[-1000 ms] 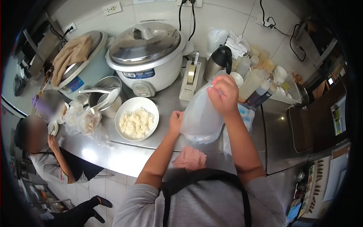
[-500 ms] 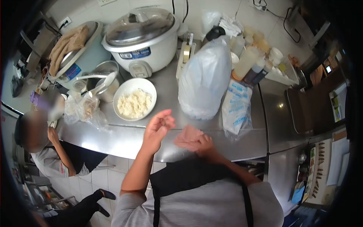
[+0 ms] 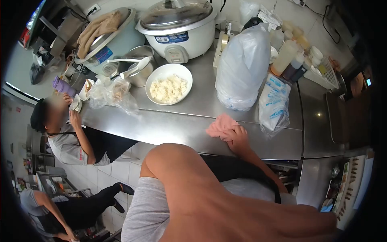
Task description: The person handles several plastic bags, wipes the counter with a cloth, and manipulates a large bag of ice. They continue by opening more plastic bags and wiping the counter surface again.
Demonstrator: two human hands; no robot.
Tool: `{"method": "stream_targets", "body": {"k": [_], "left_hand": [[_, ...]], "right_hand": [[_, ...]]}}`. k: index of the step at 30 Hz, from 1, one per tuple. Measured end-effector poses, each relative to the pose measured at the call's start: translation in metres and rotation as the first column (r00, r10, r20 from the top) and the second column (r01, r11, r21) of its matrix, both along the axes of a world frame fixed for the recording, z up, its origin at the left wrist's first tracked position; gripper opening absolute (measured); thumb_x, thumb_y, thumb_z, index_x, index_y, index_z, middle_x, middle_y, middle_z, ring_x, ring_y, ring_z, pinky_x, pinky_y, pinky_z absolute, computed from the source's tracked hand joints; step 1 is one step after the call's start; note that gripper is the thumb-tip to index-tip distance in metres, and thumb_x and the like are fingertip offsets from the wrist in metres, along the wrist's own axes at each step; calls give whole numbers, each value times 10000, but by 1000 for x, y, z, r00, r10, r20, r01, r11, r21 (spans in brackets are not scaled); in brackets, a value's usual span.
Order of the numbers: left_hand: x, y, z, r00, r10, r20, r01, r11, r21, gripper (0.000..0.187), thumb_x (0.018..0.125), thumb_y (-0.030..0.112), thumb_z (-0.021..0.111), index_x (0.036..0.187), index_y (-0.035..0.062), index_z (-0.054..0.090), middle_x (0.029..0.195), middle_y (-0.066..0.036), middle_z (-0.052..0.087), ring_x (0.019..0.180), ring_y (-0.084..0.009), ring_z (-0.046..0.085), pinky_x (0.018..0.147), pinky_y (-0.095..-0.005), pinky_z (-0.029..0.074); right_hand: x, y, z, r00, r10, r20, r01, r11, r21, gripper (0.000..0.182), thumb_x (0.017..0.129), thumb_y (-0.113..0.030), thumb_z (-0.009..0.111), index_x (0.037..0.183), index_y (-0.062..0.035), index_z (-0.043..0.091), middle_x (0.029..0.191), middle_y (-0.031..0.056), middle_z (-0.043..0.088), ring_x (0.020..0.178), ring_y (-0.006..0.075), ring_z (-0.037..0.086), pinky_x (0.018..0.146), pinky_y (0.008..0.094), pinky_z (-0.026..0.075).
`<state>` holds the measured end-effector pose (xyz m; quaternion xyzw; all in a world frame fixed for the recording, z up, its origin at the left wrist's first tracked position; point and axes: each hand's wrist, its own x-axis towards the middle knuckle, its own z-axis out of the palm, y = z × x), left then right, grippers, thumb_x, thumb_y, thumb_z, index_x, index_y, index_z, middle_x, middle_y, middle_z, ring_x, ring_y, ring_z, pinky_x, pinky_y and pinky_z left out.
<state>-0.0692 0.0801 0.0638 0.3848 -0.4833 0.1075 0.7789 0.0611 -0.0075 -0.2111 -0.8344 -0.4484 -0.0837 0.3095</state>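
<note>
On the steel counter near its front edge, my right hand (image 3: 238, 139) is closed on a crumpled pink cloth (image 3: 221, 126). My left arm (image 3: 177, 169) is bent up close to the camera and fills the lower middle of the view. What seems to be the back of my left hand (image 3: 298, 220) shows at the bottom, its fingers hidden. Beyond the cloth stand a large filled translucent plastic bag (image 3: 244, 68) and a blue-printed white plastic packet (image 3: 275, 104). A white bowl (image 3: 186, 76) with pale, crumbly food (image 3: 168, 88) sits further left.
A white rice cooker (image 3: 181, 42) and a second, pale-green cooker (image 3: 135, 34) with a brown towel stand behind. Sauce bottles (image 3: 285, 57) are at the back right. A metal pot (image 3: 150, 74) holds utensils. A co-worker (image 3: 68, 141) is at the left; another person (image 3: 52, 209) is lower left.
My left hand has left the counter's edge, and that arm is now raised close to the camera. My right hand still holds the cloth. The view has shifted, moving the counter items right and up.
</note>
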Motion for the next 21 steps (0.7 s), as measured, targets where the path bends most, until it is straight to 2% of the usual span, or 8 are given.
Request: {"method": "stream_targets", "body": {"k": [13,16,19,21], "left_hand": [[3,-15,9,997,-61,44,60,998,31,323,779,271,454,978,17,477,872,-91,517,808,-193,488,688,-304,393],[7,-5,5,996,-60,72,58,998,31,316,779,273,454,960,15,487,868,-92,519,804,-194,490,686,-304,396],[14,2,5,991,-70,114,66,997,39,311,779,275,453,941,13,496,864,-93,522,801,-195,492,683,-304,399],[15,8,5,988,-65,142,58,997,49,308,779,277,453,929,12,502,861,-94,523,799,-196,494,681,-303,401]], "right_hand": [[4,-2,-9,1000,-8,3,8,1000,-7,271,590,-158,595,859,-148,577,853,45,480,823,245,452,698,364,357],[9,-9,13,985,111,-132,-111,994,10,258,606,-121,568,864,-109,572,866,51,491,842,265,451,732,369,361],[17,-29,32,886,224,-407,-160,970,184,259,631,-97,537,886,-63,562,902,84,504,868,297,456,763,365,365],[25,-53,38,896,-34,-442,61,997,48,251,646,-92,525,890,-41,555,933,115,504,884,309,459,772,359,367]]}}
